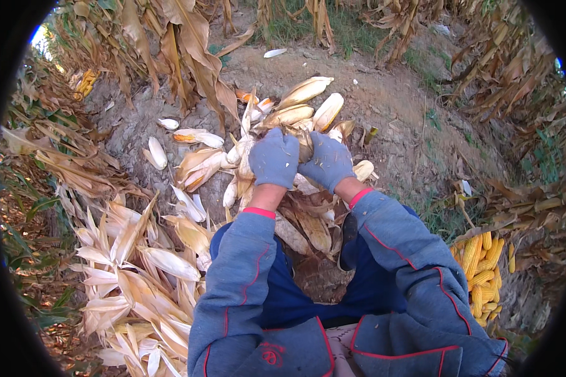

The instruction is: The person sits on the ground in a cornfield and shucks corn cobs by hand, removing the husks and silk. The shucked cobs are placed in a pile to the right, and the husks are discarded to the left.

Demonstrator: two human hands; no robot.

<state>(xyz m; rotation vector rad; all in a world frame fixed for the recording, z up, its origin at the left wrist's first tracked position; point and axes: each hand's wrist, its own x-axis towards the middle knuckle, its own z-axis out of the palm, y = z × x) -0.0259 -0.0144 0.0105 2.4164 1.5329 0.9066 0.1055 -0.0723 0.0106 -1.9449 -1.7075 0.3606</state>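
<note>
My left hand (274,158) and my right hand (328,160), both in grey knit gloves, are close together over a heap of maize ears. Between them is an ear of maize in dry husk (304,143), gripped from both sides; the gloves hide much of it. Just beyond my hands lie several husked-over ears (287,115), one pale ear with yellow kernels showing (328,110) among them. Left of my left hand rests an ear with a papery, partly opened husk (200,167). Loose brown husks (313,226) lie below my wrists, between my feet.
A large pile of stripped husks (141,282) spreads at my left. Bare yellow cobs (481,273) are heaped at my right, and more yellow cobs (86,84) lie far left. Dry maize stalks (184,42) border the bare soil (382,108). Smaller ears (156,153) are scattered leftward.
</note>
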